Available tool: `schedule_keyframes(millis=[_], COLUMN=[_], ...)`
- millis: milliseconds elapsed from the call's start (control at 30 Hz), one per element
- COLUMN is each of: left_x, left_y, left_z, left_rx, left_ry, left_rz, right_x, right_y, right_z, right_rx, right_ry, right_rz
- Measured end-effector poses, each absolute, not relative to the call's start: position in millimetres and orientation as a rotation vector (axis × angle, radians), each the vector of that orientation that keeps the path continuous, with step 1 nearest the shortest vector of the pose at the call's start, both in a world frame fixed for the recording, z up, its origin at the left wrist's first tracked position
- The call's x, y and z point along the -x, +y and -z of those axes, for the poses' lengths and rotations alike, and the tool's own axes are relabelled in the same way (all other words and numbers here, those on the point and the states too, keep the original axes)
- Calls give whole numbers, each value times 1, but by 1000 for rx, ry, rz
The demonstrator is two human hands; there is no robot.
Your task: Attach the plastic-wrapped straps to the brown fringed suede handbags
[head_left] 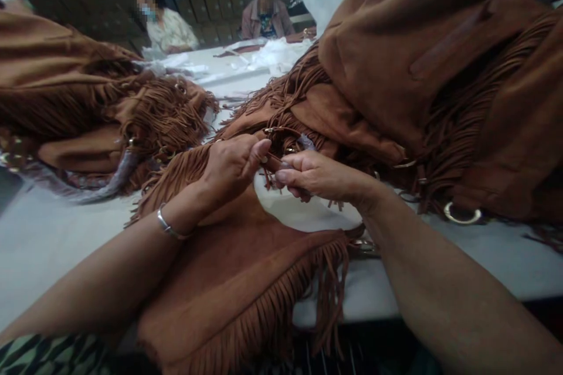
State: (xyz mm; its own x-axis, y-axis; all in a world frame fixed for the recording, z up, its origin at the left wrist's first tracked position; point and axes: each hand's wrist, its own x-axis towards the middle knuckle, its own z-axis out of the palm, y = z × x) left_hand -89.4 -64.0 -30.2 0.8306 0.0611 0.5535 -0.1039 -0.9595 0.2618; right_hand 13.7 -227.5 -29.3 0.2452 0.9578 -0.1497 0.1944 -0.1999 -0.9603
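Apparently we're mid-step on the fringed bag: our left hand and right hand, both closed, pinch a brown strap; what remains, we cannot tell.

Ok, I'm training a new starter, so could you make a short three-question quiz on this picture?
1. Which arm wears the silver bracelet?
2. True or false: the left hand and right hand both grip a brown strap.
3. Fill in: a long ____ hangs from the near edge of the brown material.

Key:
1. The left arm
2. True
3. fringe
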Motion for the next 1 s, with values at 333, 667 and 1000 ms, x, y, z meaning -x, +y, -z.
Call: schedule_keyframes(millis=[333, 667, 1000], left_x=[77, 93, 63], left_y=[-88, -181, -165], left_z=[16, 13, 28], left_rx=[-2631, -2638, -1913], left_ry=[53, -647, -342], left_rz=[-917, 175, 588], right_x=[-14, -34, -39], right_y=[-237, -248, -251], right_z=[16, 10, 12], right_rx=[1369, 1282, 1208], right_ry=[-963, -689, -682], right_rz=[-983, -663, -717])
